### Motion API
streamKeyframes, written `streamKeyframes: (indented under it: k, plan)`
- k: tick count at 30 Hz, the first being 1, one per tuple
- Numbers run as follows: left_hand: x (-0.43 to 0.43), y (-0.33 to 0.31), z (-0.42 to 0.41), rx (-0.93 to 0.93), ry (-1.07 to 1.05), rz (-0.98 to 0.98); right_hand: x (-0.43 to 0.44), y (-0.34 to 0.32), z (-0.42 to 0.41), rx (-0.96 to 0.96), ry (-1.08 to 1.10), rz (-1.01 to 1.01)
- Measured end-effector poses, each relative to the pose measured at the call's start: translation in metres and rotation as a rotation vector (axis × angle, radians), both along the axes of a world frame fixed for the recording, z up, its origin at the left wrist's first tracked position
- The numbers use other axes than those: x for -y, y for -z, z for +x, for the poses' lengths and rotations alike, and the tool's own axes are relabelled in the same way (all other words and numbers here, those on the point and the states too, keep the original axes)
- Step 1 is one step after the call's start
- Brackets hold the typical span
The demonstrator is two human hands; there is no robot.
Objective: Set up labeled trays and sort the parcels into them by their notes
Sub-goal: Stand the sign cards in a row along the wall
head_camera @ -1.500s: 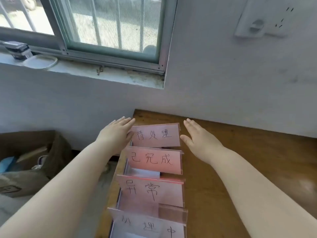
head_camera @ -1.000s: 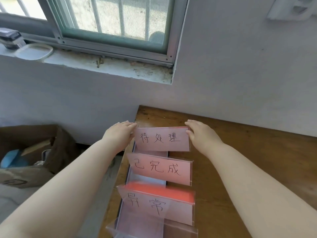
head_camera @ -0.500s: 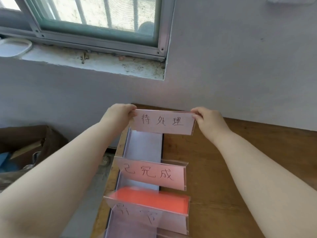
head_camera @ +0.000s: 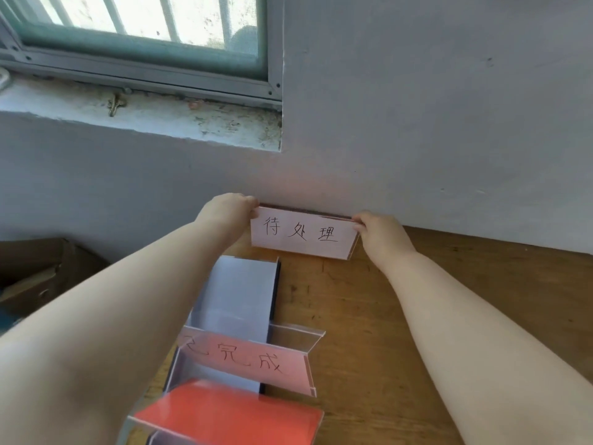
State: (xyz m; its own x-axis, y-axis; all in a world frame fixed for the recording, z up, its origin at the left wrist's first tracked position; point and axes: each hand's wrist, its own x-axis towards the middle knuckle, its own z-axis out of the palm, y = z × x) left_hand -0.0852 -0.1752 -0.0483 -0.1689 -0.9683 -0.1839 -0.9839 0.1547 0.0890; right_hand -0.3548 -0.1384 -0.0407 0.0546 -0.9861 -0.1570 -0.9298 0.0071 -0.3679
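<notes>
A clear label holder with a pale pink handwritten card (head_camera: 303,232) stands against the wall at the far edge of the wooden table (head_camera: 481,300). My left hand (head_camera: 229,208) pinches its left end and my right hand (head_camera: 380,231) pinches its right end. Nearer to me a grey tray (head_camera: 239,290) lies along the table's left side. A second pink-labelled holder (head_camera: 253,361) stands across it. At the bottom, a third holder shows an orange card (head_camera: 231,419). No parcels are visible.
The grey wall (head_camera: 433,123) rises right behind the table. A window with a concrete sill (head_camera: 144,114) sits at upper left. A brown cardboard box (head_camera: 35,277) stands on the floor left of the table. Bare wood lies to the right of the trays.
Both hands closed on the ends of the top label holder, lifted it off the tray stack and carried it away from me to the wall. The tray beneath it is now uncovered.
</notes>
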Motion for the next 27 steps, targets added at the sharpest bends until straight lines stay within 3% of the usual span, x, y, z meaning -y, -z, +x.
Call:
streamKeyframes:
  k: [19, 27]
  plan:
    - [-0.013, 0.007, -0.003, 0.012, -0.133, 0.021, 0.002, 0.022, 0.003, -0.024, 0.039, -0.078]
    - [-0.065, -0.017, 0.013, 0.047, -0.006, -0.062, -0.038, -0.016, 0.024, 0.125, -0.153, -0.052]
